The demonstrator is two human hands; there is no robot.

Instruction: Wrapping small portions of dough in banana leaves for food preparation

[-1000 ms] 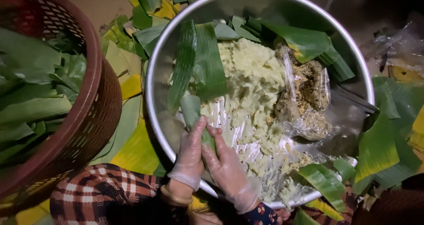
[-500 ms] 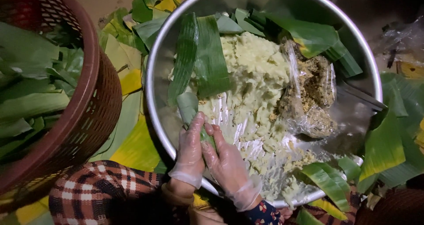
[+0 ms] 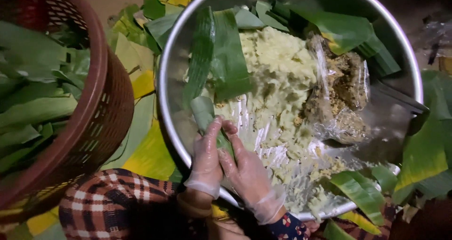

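A large metal bowl (image 3: 165, 80) holds a pale yellow mash (image 3: 278, 75) on clear plastic, banana leaf strips (image 3: 221, 56) and a plastic bag of brownish filling (image 3: 346, 92). Both my hands wear thin clear gloves and meet at the bowl's near rim. My left hand (image 3: 206, 155) and my right hand (image 3: 247, 169) press together around a folded green leaf piece (image 3: 205, 112), which sticks out above the fingers. What is inside the fold is hidden. Plaid sleeves cover my forearms.
A reddish-brown woven basket (image 3: 101, 108) full of green leaves stands at the left. Loose green and yellow leaves (image 3: 148, 150) lie between basket and bowl, and more leaves (image 3: 423, 155) lie at the right of the bowl.
The hands stay pressed on the folded leaf at the bowl's near rim; only slight shifts of the fingers and the view show.
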